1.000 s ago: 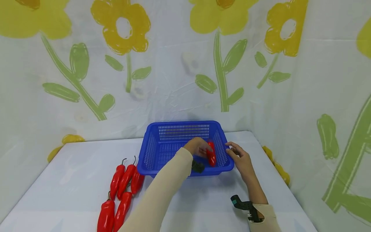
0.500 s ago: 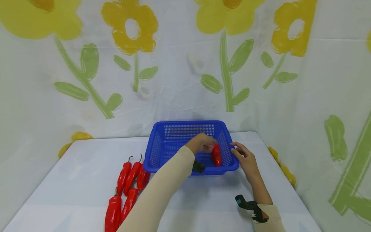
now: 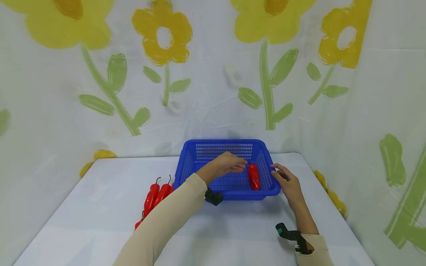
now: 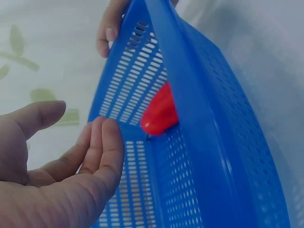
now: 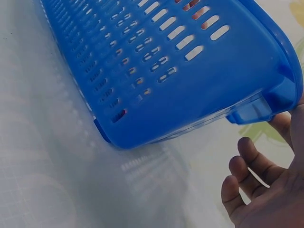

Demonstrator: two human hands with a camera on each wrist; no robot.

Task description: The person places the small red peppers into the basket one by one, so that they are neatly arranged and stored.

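Note:
Inside the blue plastic basket (image 3: 229, 194), a red chili pepper (image 3: 254, 177) lies along the right-hand wall. Over the basket, my left hand (image 3: 227, 164) hovers just left of that pepper, fingers loosely bent and thumb apart, with nothing in them. The left wrist view shows a gap between this hand (image 4: 80, 166) and the chili pepper (image 4: 161, 111). My right hand (image 3: 289, 183) rests its thumb and forefinger against the basket's right rim. Its other fingers (image 5: 249, 178) are loosely curled and touch nothing.
Several more red chili peppers (image 3: 151, 197) lie on the white table (image 3: 83, 207) left of the basket, partly hidden by my left sleeve (image 3: 166, 221). A white curtain (image 3: 213, 92) with printed yellow flowers hangs right behind the table.
My left hand has let go of the chili pepper in the basket and drawn back to its left. My right hand stays at the rim. The whole view has shifted, so everything appears farther right.

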